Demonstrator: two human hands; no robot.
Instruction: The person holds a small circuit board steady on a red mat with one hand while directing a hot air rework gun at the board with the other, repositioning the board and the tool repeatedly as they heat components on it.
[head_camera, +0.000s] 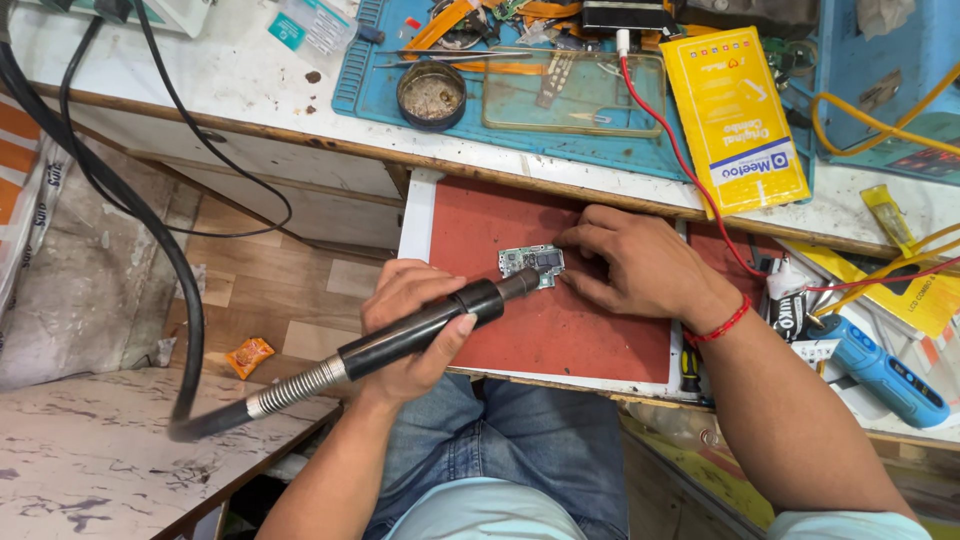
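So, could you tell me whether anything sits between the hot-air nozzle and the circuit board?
Nothing visible does. The left hand holds the nozzle right at the board, while the right hand touches the board's far edge on the red mat.

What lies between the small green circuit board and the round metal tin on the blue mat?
In the head view: bare red mat, then the white bench's wooden edge, between circuit board and tin.

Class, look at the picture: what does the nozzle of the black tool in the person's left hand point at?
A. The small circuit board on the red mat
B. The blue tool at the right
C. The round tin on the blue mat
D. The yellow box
A: the left hand aims the black tool so its nozzle meets the circuit board on the red mat, which the right hand steadies.
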